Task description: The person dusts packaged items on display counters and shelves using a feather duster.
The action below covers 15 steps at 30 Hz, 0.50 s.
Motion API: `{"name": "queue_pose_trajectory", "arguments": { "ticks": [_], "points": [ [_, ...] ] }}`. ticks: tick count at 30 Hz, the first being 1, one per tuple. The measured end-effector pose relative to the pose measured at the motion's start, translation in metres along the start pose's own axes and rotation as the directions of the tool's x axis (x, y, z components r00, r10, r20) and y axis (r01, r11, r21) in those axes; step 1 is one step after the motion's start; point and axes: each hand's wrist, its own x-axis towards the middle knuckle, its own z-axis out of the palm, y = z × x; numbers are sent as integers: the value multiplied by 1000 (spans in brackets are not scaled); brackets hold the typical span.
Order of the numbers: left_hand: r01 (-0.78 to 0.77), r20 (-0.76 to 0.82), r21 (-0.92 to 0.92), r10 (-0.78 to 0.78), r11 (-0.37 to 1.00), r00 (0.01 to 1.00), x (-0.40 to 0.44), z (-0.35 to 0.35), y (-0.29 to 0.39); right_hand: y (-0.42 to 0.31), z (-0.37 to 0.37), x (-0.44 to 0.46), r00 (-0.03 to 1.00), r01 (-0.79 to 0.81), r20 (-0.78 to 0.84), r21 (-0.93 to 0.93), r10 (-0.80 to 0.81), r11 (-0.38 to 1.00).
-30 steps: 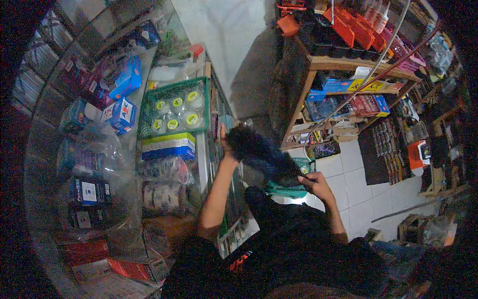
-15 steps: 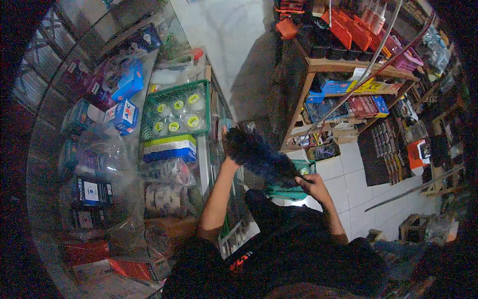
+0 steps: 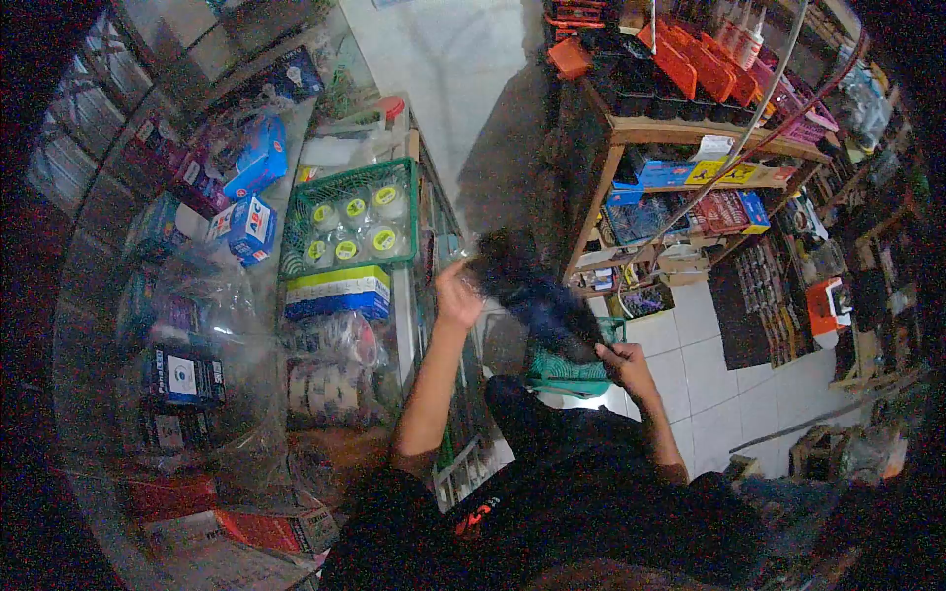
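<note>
My right hand (image 3: 628, 368) is closed round the handle end of a dark, fluffy duster (image 3: 542, 300), which slants up and left and is blurred. My left hand (image 3: 458, 294) is raised beside the duster's far end, next to the glass counter's edge; its fingers are partly smeared, and whether they touch the duster is unclear. Left of that hand, a green basket (image 3: 412, 212) holds several clear jars with yellow-green labels. A blue, white and green box (image 3: 338, 294) lies just below the basket.
Boxes and plastic-wrapped goods fill the counter at left, among them a blue ABC box (image 3: 243, 229). A wooden shelf (image 3: 690, 128) with orange trays stands at right. Below it, a green basket (image 3: 567, 366) is near the tiled floor (image 3: 700, 379).
The duster's far end has come away from my left hand, whose fingers now show more. My right hand keeps its hold on the handle, slightly shifted.
</note>
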Motion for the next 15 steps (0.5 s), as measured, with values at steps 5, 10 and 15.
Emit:
{"name": "queue_pose_trajectory", "arguments": {
  "ticks": [5, 10, 15],
  "points": [
    [-18, -142, 115, 34, 993, 989, -5, 25, -8, -10, 4, -1, 991, -90, -87, 133, 102, 987],
    [-47, -27, 246, 55, 968, 998, 5, -35, -12, 3, 0, -4, 990, -85, 118, 21, 81, 996],
    [-66, -72, 46, 69, 997, 995, 5, -45, -20, -2, 9, -3, 992, -6, 126, -48, 12, 999]
  ]
}}
